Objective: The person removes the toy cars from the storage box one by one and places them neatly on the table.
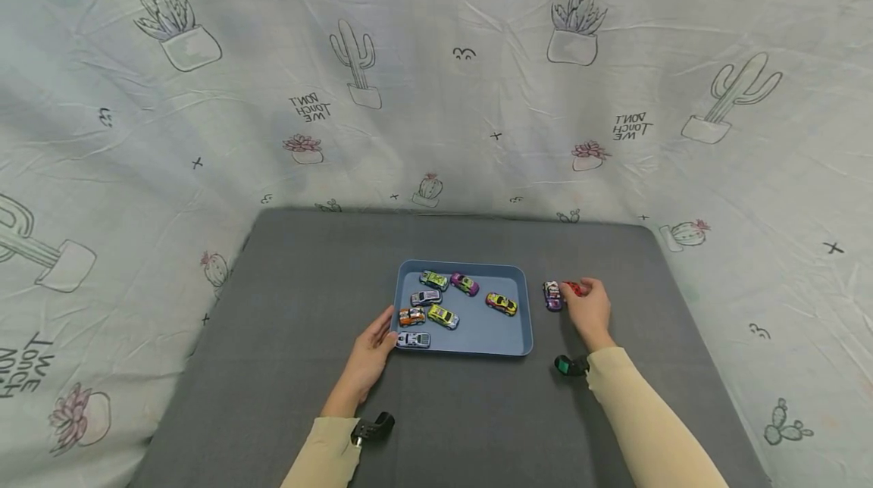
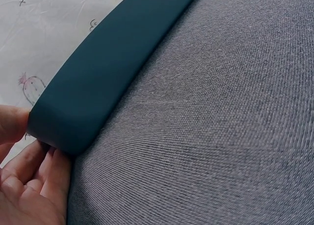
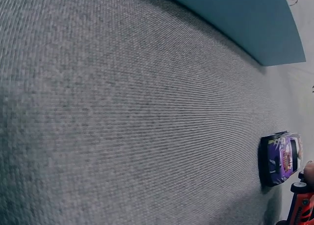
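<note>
At its left side, a blue tray (image 1: 464,351) is held by my left hand (image 1: 368,351), the thumb at the rim and the fingers against the outer wall (image 2: 88,87). Several toy cars lie in it: a yellow-and-red one (image 1: 501,304) apart on the right, a purple one (image 1: 464,283) at the back, and a white one (image 1: 413,339) in the near left corner. Right of the tray, my right hand (image 1: 589,311) pinches a red toy car (image 1: 573,289), seen tilted in the right wrist view (image 3: 301,208). Close beside it on the table stands a purple-and-white toy car (image 1: 553,296).
Grey cloth covers the table (image 1: 300,283). A pale curtain (image 1: 436,132) printed with cacti hangs around its back and sides. Both wrists wear black straps, the right strap (image 1: 571,365) close above the cloth.
</note>
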{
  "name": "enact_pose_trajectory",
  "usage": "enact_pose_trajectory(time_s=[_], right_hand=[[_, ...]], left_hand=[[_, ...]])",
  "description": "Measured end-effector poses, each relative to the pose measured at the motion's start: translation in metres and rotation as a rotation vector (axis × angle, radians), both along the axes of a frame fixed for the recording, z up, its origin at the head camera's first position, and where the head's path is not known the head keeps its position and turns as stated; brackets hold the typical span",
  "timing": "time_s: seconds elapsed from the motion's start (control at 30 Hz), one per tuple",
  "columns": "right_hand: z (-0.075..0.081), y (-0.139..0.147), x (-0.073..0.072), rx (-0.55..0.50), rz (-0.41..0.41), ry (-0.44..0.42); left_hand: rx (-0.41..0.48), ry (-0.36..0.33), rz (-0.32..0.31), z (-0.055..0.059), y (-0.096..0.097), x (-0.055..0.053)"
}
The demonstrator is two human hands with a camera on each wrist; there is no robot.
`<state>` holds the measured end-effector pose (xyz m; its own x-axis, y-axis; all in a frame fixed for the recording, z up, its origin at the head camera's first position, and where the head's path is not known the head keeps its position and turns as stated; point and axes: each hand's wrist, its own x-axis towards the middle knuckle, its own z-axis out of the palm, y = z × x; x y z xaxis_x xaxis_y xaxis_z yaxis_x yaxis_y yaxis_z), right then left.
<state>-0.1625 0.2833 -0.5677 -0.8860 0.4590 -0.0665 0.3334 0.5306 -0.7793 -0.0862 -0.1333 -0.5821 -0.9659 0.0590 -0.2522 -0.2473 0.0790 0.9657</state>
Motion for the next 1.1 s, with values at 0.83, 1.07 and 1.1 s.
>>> enact_pose_trajectory(time_s=[0.83,1.07,1.1], right_hand=[[-0.0097,0.0008,0.0010,-0.005,0.012,0.008],[-0.0037,0.0009,0.0033,-0.018,0.029,0.068],[-0.0016,0.0000,0.0037,-0.017,0.036,0.077]], left_hand=[[-0.004,0.003,0.006,0.0016,0.0017,0.0007],[0.005,0.007,-0.001,0.0005,0.0003,0.0003],[0.003,0.007,-0.001,0.0001,0.0000,0.0004]])
